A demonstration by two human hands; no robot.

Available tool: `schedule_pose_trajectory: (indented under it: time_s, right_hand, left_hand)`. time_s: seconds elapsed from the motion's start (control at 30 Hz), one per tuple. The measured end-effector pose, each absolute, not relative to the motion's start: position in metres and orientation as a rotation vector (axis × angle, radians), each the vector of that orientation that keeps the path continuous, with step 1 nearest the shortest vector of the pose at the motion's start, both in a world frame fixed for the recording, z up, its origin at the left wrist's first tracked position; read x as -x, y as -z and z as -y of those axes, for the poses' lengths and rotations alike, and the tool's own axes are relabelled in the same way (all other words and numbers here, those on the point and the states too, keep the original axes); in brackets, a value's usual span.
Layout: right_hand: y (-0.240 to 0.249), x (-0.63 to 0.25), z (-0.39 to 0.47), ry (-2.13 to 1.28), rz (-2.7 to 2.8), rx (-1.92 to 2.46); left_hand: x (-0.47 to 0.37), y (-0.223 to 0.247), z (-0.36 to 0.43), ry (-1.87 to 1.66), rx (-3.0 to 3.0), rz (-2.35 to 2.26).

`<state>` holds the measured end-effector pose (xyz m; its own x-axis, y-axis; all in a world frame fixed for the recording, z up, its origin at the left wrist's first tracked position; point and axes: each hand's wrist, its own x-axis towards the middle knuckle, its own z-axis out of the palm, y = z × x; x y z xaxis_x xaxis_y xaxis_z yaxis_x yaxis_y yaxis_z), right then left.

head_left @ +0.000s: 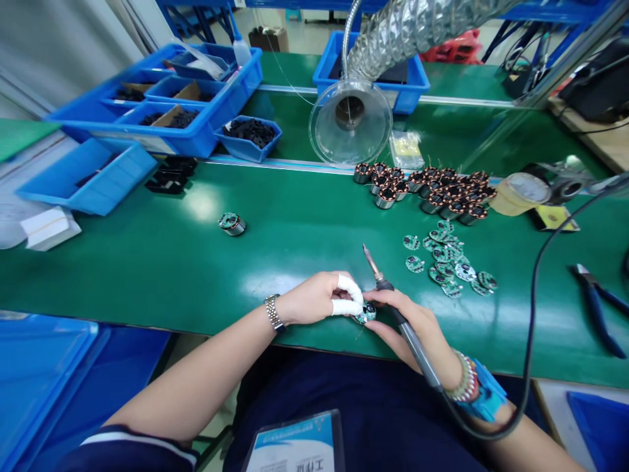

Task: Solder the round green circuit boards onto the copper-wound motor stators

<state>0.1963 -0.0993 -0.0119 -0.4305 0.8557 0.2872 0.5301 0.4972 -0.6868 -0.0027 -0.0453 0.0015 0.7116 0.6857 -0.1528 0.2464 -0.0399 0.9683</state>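
Near the front edge of the green table, my left hand (324, 298), with white covers on two fingers, pinches a small round green circuit board (365, 313). My right hand (410, 321) grips the same board from the right with thumb and forefinger. A soldering iron (413, 341) also rests in my right hand, its tip pointing up and away over the table. Whatever lies under the board is hidden by my fingers. Farther left stands a metal motor core with a green board on top (232, 223). Loose round boards (445, 255) lie to the right of my hands.
Several copper-wound cores (437, 190) stand at the back right, beside a yellowish container (519, 193). A clear fume hood (350, 124) hangs over the back. Blue-handled pliers (597, 308) lie right. Blue bins (93, 177) hold black parts at the left. The iron's cable (533, 308) loops right.
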Motion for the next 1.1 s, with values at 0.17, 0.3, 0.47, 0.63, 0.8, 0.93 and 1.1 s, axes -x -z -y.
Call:
schedule_pose_trajectory:
  time_s: [0.17,0.3,0.47,0.63,0.8,0.93,1.1]
  right_hand:
    - [0.012,-0.196,0.099,-0.699,2.106,1.13]
    - [0.013,-0.196,0.1,-0.717,2.105,1.143]
    - [0.012,-0.197,0.101,-0.728,2.113,1.159]
    - [0.012,-0.198,0.101,-0.714,2.113,1.163]
    - [0.012,-0.198,0.101,-0.685,2.112,1.145]
    - [0.011,-0.198,0.101,-0.685,2.108,1.136]
    - [0.012,-0.197,0.102,-0.692,2.108,1.135]
  left_hand:
    - [0.008,-0.004,0.046,-0.36,-1.889,-0.712]
    - [0.012,-0.002,0.047,-0.395,-1.942,-0.671]
    - [0.014,0.003,0.049,-0.46,-1.91,-0.681]
    - [0.015,0.008,0.048,-0.491,-2.051,-0.655]
    - [0.014,0.009,0.048,-0.517,-2.072,-0.625]
    - [0.015,0.01,0.05,-0.537,-2.09,-0.635]
    - [0.016,0.012,0.048,-0.561,-2.164,-0.62]
